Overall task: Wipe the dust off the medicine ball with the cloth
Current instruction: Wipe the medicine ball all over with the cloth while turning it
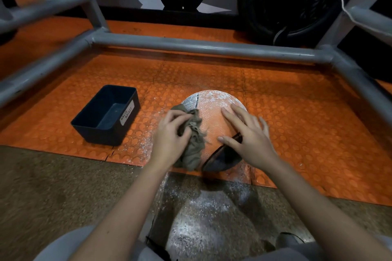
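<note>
An orange and black medicine ball [212,112] rests on the orange studded mat in front of me, its far top side coated with white dust. My left hand [169,137] is closed around a crumpled grey-brown cloth [194,144] and presses it against the ball's left side. My right hand [248,133] lies flat on the ball's right side with fingers spread, covering part of its dark panel.
A dark bin [106,115] labelled "waste basket" stands left of the ball. A grey metal pipe frame [201,46] surrounds the mat. White powder is scattered on the mat and on the speckled floor [201,207] near me. A black tyre [286,0] stands at the back right.
</note>
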The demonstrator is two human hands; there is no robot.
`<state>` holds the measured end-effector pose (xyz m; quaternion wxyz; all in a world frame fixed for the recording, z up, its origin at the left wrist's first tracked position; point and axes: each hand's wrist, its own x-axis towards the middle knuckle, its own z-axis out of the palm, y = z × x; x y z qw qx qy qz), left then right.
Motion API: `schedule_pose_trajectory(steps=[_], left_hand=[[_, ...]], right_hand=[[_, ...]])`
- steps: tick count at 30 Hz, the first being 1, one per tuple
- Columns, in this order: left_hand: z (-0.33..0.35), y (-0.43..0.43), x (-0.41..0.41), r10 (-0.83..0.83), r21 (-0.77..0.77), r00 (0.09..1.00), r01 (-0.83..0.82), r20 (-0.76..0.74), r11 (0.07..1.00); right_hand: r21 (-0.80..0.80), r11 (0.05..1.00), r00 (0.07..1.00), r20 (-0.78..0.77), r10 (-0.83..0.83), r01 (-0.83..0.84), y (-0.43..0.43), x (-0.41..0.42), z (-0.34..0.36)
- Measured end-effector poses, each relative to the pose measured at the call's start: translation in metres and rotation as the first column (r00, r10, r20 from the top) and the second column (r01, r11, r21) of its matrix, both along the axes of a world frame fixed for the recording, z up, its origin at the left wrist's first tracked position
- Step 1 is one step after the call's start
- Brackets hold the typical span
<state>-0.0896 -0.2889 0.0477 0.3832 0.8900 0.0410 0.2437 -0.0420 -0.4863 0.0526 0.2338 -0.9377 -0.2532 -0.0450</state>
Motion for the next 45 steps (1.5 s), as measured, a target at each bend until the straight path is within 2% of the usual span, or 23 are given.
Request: schedule_pose_trajectory(steps=[2, 4, 8, 11, 14, 17, 20, 21, 24, 25, 28, 29, 31, 35, 37, 38, 40, 42, 43, 45], left_hand=[[0.001, -0.009, -0.003, -0.091, 0.126, 0.995, 0.086, 0.037, 0.988], [0.0, -0.009, 0.0, -0.143, 0.161, 0.989, 0.134, 0.046, 0.978], [-0.002, -0.003, 0.004, -0.078, 0.02, 0.996, 0.077, 0.049, 0.997], [-0.004, -0.006, 0.003, -0.038, -0.011, 0.998, 0.039, 0.04, 0.999], [-0.003, -0.01, 0.0, -0.112, -0.012, 0.994, 0.112, -0.008, 0.994], [-0.001, 0.001, 0.001, -0.183, 0.089, 0.973, 0.197, -0.143, 0.976], [-0.001, 0.006, 0.001, -0.25, -0.063, 0.945, 0.242, -0.212, 0.968], [0.002, 0.005, 0.003, -0.227, -0.061, 0.956, 0.22, -0.184, 0.974], [0.002, -0.005, 0.008, -0.039, 0.127, 0.996, 0.05, -0.086, 0.991], [0.0, -0.005, 0.012, 0.014, 0.129, 0.996, -0.003, -0.086, 0.992], [-0.008, -0.001, 0.02, 0.15, -0.131, 0.979, -0.168, -0.134, 0.977], [-0.01, -0.003, 0.018, 0.174, -0.167, 0.975, -0.196, -0.136, 0.966], [-0.008, -0.011, 0.011, 0.176, -0.119, 0.979, -0.188, -0.106, 0.975], [-0.006, -0.032, 0.001, -0.042, 0.14, 0.999, 0.039, 0.026, 0.989], [-0.007, -0.03, 0.003, -0.032, 0.191, 0.998, 0.023, 0.046, 0.981], [-0.008, -0.024, 0.005, 0.012, 0.149, 0.999, -0.017, 0.033, 0.989], [-0.015, -0.005, 0.012, 0.126, -0.04, 0.988, -0.13, -0.094, 0.991], [-0.022, 0.012, 0.016, 0.172, -0.227, 0.962, -0.22, -0.213, 0.949], [-0.023, 0.012, 0.015, 0.168, -0.27, 0.961, -0.225, -0.218, 0.936], [-0.015, -0.003, 0.011, 0.129, -0.256, 0.982, -0.161, -0.14, 0.953]], right_hand=[[-0.005, 1.0, 1.0, 0.004, -0.002, 0.002, -0.001, 0.0, 0.0], [-0.003, 1.0, 1.0, 0.012, -0.005, 0.005, -0.001, 0.0, -0.001], [-0.006, 1.0, 1.0, 0.009, 0.001, -0.001, 0.003, 0.001, -0.002], [0.0, 1.0, 1.0, 0.016, 0.01, -0.01, 0.004, 0.0, -0.003], [0.013, 1.0, 1.0, 0.019, 0.005, -0.006, 0.002, 0.001, -0.004], [0.022, 1.0, 1.0, -0.008, -0.01, 0.011, 0.0, 0.004, -0.004], [0.041, 0.999, 1.0, -0.018, -0.023, 0.024, 0.0, 0.006, -0.006], [0.053, 0.998, 0.999, -0.01, -0.031, 0.031, 0.003, 0.008, -0.004], [0.045, 0.997, 0.998, -0.006, -0.055, 0.055, 0.01, 0.01, -0.005], [0.04, 0.998, 0.998, -0.01, -0.057, 0.057, 0.012, 0.009, -0.006], [0.029, 0.999, 0.999, 0.032, -0.043, 0.042, 0.012, 0.011, -0.008], [0.025, 0.999, 0.999, 0.031, -0.041, 0.04, 0.011, 0.01, -0.006], [0.024, 0.999, 0.999, 0.023, -0.04, 0.04, 0.009, 0.009, -0.006], [0.009, 0.998, 0.997, 0.024, -0.07, 0.069, 0.007, 0.008, -0.005], [0.009, 0.997, 0.997, 0.026, -0.077, 0.077, 0.005, 0.007, -0.006], [0.014, 0.997, 0.997, 0.018, -0.077, 0.077, 0.004, 0.005, -0.006], [0.035, 0.996, 0.997, -0.002, -0.081, 0.081, 0.001, 0.005, -0.006], [0.046, 0.995, 0.996, -0.016, -0.085, 0.086, 0.0, 0.006, -0.006], [0.052, 0.995, 0.996, -0.018, -0.087, 0.087, 0.0, 0.006, -0.006], [0.072, 0.993, 0.996, -0.018, -0.09, 0.091, 0.001, 0.006, -0.006]])
